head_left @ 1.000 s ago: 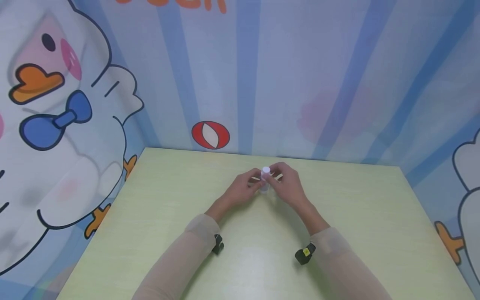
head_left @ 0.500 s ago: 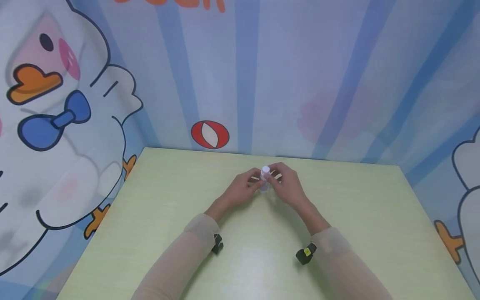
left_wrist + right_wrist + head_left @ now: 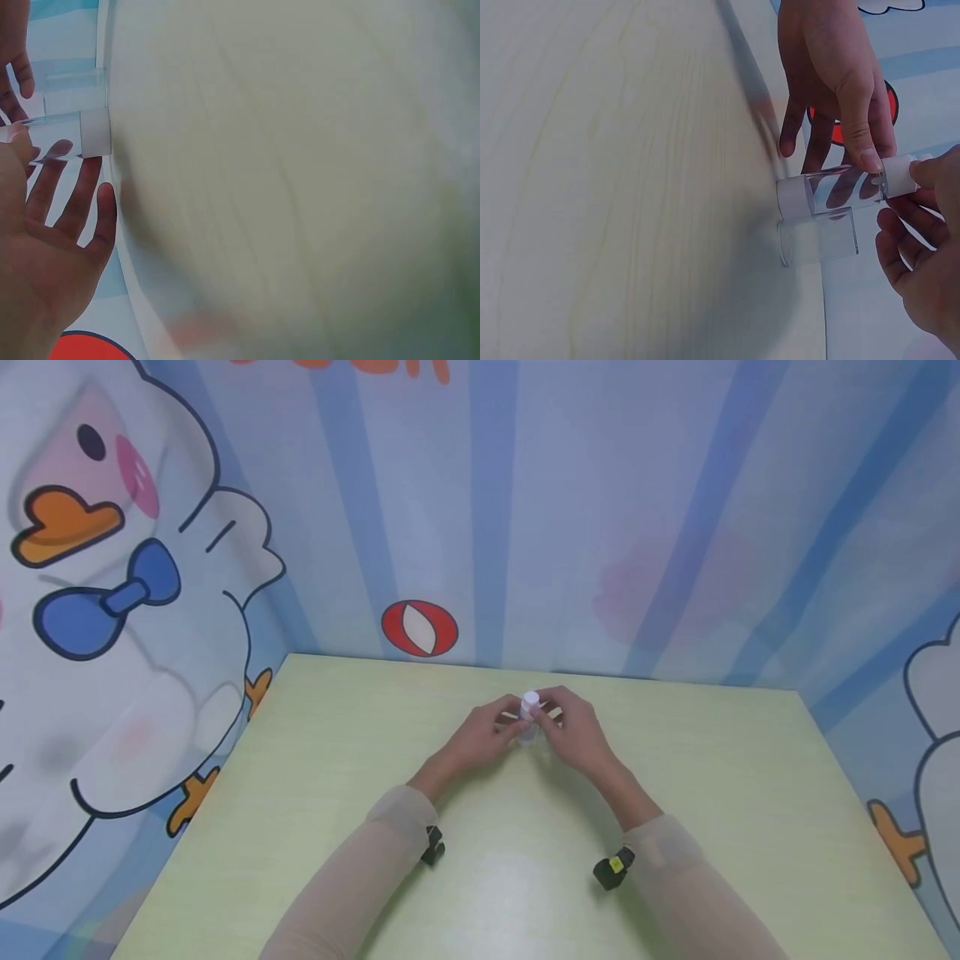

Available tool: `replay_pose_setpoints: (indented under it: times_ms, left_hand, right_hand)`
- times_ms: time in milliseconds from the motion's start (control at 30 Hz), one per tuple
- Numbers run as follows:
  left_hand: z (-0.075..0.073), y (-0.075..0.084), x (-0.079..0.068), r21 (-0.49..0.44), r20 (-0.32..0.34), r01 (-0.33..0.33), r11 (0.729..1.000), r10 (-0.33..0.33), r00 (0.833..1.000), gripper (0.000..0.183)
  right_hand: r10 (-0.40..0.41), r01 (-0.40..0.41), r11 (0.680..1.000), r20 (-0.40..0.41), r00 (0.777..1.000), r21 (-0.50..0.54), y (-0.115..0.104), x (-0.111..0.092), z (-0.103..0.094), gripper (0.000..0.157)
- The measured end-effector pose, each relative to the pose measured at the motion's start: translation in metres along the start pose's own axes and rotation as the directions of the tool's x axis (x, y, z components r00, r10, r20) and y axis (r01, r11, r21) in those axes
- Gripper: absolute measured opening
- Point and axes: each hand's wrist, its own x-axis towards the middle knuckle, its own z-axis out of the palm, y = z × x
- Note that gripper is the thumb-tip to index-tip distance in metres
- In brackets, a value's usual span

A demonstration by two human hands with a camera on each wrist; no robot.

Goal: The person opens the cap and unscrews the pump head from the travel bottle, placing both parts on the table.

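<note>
A small clear bottle (image 3: 844,187) with a white base (image 3: 793,196) and a white top (image 3: 898,177) stands upright on the table, between both hands in the head view. My left hand (image 3: 483,737) holds its clear body between thumb and fingers. With thumb and fingers, my right hand (image 3: 579,731) pinches the white top; in the right wrist view that hand (image 3: 934,266) partly covers it. Close beside the bottle stands a clear open-ended cylinder (image 3: 822,238), like an overcap, which neither hand grips. The left wrist view shows it too, behind the bottle (image 3: 56,136).
The pale wood-grain table (image 3: 360,718) reaches back to a wall cloth (image 3: 555,527) with blue stripes and printed cartoon ducks. Small black devices, such as the one (image 3: 613,868) on the right, sit at both wrists under light sleeves.
Both hands stay on the bottle in nearly the same place. The head view has shifted only very slightly.
</note>
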Motion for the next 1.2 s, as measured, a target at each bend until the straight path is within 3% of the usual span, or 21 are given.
replay_pose_setpoints:
  times_ms: [267,567,900,1200]
  left_hand:
    - [-0.0009,-0.0010,0.0016,0.017,-0.002,0.008,1.000,-0.008,1.000,0.029]
    - [-0.0004,-0.0022,0.0023,0.014,-0.001,0.006,1.000,-0.006,1.000,0.029]
    - [0.0004,-0.0023,-0.0002,0.009,0.001,-0.020,1.000,0.020,1.000,0.027]
    - [-0.0001,-0.0005,-0.0003,0.011,0.000,0.000,1.000,0.000,1.000,0.029]
  right_hand:
    - [-0.003,0.002,1.000,-0.025,1.000,-0.011,0.0011,0.0031,-0.0006,0.035]
    - [0.017,-0.020,0.999,-0.070,0.997,-0.037,-0.0062,0.0076,0.0005,0.031]
    - [0.007,-0.008,1.000,-0.040,0.999,-0.030,-0.0038,0.0067,0.0035,0.028]
    - [-0.045,0.045,0.999,-0.041,0.998,0.004,-0.0026,0.0052,0.0037,0.026]
